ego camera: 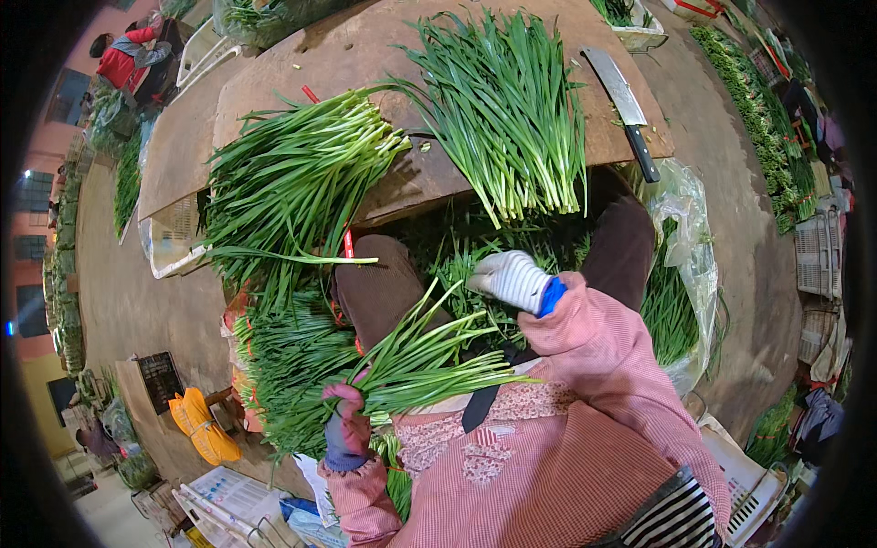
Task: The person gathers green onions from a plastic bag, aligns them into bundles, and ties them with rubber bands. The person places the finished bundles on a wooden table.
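My left hand [347,428], in a pink and grey glove, is closed around a loose bunch of garlic chives [438,373]. Their pale stem ends fan out to the right across my lap. My right hand [510,279] wears a white-and-grey striped glove with a blue cuff. It is over loose green leaves [452,264] between my knees; its fingers are blurred, and whether they pinch anything is unclear. Ahead on a wooden board [329,51] lie two chive piles: a left pile [294,178] overhanging the edge, and a right pile [514,109] with stems towards me.
A cleaver [620,96] rests on the board's right side, its black handle past the edge. Red-tied chive bundles [301,363] are stacked by my left leg. Right of my knee stands a clear plastic bag [685,233] of chives. A person [133,61] sits at far left.
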`<state>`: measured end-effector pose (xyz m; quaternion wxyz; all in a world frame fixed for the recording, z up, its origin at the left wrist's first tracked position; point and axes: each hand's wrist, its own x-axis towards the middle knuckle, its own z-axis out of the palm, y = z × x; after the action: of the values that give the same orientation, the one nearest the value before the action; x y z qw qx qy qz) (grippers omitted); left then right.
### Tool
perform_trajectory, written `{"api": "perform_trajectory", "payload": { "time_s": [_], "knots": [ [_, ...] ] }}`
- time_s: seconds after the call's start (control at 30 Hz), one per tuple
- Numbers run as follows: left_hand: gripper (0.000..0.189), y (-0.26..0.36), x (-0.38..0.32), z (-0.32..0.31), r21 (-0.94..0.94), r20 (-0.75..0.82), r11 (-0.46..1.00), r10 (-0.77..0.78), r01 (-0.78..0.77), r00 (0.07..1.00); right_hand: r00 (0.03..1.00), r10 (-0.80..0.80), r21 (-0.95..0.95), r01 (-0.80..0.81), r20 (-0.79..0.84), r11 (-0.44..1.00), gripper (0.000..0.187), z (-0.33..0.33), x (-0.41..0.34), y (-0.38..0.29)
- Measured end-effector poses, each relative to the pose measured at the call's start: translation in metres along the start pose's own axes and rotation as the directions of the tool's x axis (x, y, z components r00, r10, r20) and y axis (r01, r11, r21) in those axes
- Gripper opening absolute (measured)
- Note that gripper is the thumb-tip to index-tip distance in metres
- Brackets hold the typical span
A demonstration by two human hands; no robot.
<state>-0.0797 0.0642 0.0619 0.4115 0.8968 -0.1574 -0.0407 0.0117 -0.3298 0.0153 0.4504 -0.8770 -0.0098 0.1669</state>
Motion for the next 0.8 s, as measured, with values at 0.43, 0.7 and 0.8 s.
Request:
{"api": "perform_trajectory", "payload": {
  "time_s": [0.43,0.7,0.8],
  "knots": [
    [0.021,0.011,0.019,0.028,-0.947,0.112,0.172,-0.617,0.272,0.779,0.924,0.050,0.264,-0.160,0.378,0.951,0.040,0.014,-0.025,-0.031],
    [0.023,0.007,0.022,0.037,-0.940,0.095,0.227,-0.544,0.256,0.834,0.946,0.203,0.426,-0.298,0.254,0.854,0.036,-0.032,-0.054,-0.036],
    [0.024,0.009,0.025,0.037,-0.959,0.112,0.163,-0.537,0.233,0.836,0.992,-0.115,0.387,0.086,0.050,0.918,0.036,-0.004,-0.042,-0.049]
  ]
}}
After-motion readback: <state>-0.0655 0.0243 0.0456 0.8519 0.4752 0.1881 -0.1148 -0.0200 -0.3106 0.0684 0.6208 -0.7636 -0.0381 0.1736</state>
